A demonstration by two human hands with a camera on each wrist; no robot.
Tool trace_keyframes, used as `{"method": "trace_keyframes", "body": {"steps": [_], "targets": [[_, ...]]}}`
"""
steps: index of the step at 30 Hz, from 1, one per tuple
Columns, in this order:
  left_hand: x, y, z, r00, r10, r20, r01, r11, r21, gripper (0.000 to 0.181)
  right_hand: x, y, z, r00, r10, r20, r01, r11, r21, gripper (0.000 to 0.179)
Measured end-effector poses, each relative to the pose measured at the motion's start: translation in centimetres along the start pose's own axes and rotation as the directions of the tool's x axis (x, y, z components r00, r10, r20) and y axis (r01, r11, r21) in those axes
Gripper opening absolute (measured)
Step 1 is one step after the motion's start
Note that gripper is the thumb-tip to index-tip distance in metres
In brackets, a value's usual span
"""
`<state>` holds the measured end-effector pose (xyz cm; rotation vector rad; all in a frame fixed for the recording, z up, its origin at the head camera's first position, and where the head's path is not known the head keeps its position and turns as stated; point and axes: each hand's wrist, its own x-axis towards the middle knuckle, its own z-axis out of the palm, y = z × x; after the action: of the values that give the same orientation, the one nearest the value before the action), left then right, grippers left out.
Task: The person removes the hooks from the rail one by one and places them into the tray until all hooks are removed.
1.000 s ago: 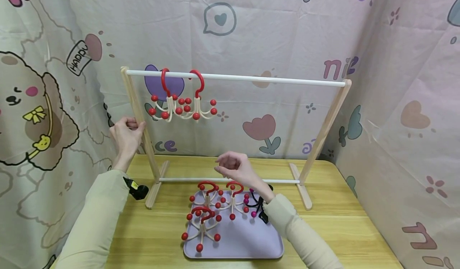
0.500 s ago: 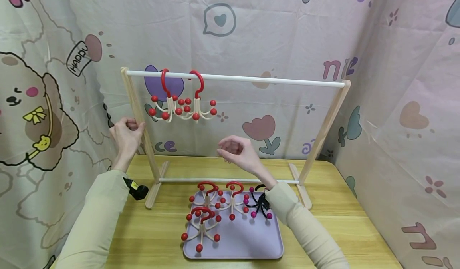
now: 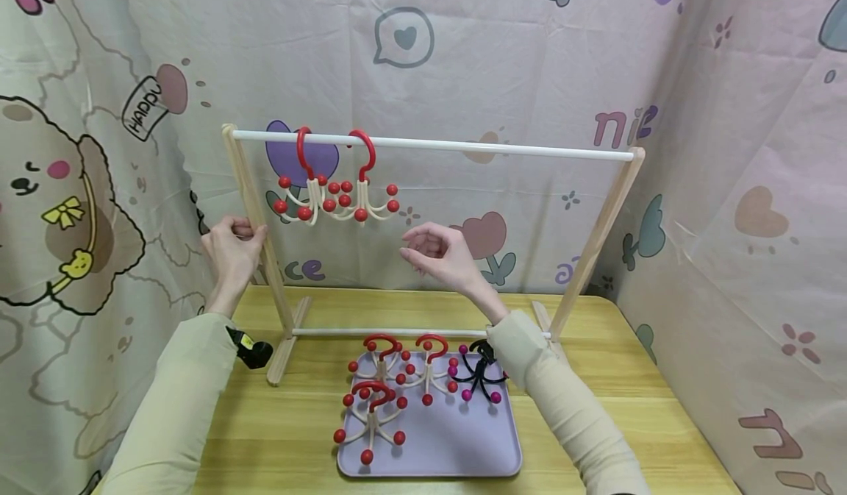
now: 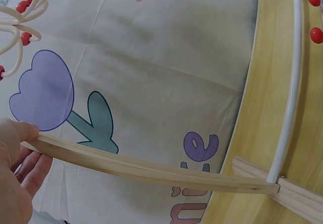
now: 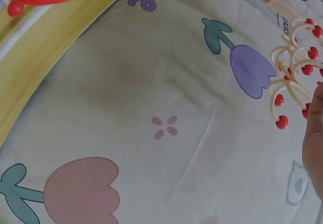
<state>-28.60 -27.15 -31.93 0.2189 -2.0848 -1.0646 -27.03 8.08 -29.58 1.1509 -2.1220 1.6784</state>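
My left hand (image 3: 230, 252) grips the left wooden post (image 4: 126, 164) of a rack between thumb and fingers. From the rack's white top bar (image 3: 490, 146) hang two red-hooked hangers, whose cream arms end in red balls: a left hanger (image 3: 312, 190) and a right hanger (image 3: 362, 195). My right hand (image 3: 442, 254) is in mid-air below the bar, to the right of the hung hangers, its fingers loosely bent with nothing between them. Three matching red-hooked hangers, one a front hanger (image 3: 372, 421), sit on a lilac tray (image 3: 463, 443).
At the tray's back right corner sits a black hanger (image 3: 478, 371) with magenta balls. The rack's lower white bar (image 3: 397, 331) runs behind the tray on the wooden table (image 3: 615, 421). Printed cloth (image 3: 463, 54) closes off the back and sides.
My right hand has risen from just above the tray's back edge toward the top bar, uncovering the black hanger. The left hand keeps its grip on the post.
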Motion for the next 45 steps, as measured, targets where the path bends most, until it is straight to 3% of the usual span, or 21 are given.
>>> {"method": "trace_keyframes", "body": {"steps": [21, 45], "targets": [[0.0, -0.1, 0.0, 1.000, 0.009, -0.003, -0.009, 1.000, -0.002, 0.029, 4.6, -1.6, -0.5, 0.990, 0.041, -0.137, -0.052, 0.995, -0.084, 0.026], [0.1, -0.1, 0.0, 0.999, 0.033, -0.019, -0.032, 0.999, 0.032, 0.027, 8.5, -2.6, 0.5, 0.964, 0.126, -0.233, -0.145, 0.987, -0.068, 0.030]]}}
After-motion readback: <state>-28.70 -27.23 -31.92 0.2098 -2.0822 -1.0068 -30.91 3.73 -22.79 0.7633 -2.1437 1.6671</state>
